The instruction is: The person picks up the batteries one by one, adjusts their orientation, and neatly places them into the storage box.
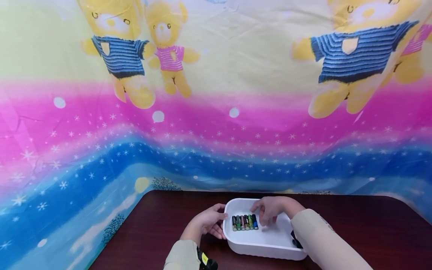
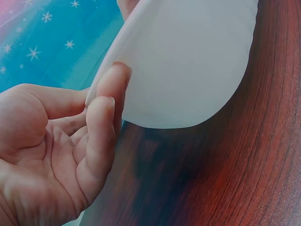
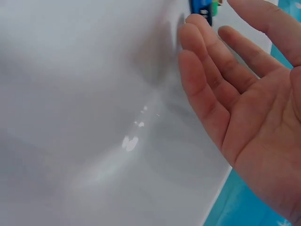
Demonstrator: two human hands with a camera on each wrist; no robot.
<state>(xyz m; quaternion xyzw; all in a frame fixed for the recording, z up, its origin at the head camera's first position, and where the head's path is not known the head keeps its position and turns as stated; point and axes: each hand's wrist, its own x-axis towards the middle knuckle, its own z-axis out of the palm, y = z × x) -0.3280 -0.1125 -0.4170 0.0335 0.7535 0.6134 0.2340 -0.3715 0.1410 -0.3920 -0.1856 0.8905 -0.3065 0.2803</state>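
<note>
A white plastic tray (image 1: pixel 266 249) sits on the table, with a row of several batteries (image 1: pixel 242 222) lying side by side in its left part. My left hand (image 1: pixel 210 221) holds the tray's left end; the left wrist view shows the fingers (image 2: pixel 101 120) against the outside wall and the thumb side at the rim. Inside the tray, my right hand (image 1: pixel 271 210) reaches down at the right end of the row. Its fingers (image 3: pixel 207 89) are loosely extended, their tips beside the blue battery (image 3: pixel 201 9), and nothing lies in the palm.
The dark red-brown wooden table (image 1: pixel 162 221) extends around the tray. Behind it hangs a printed cloth (image 1: pixel 216 123) with bears and snowflakes. Black wrist gear (image 1: pixel 206 260) shows at the left sleeve, and a black part (image 1: pixel 295 240) under the right sleeve overlaps the tray's right side.
</note>
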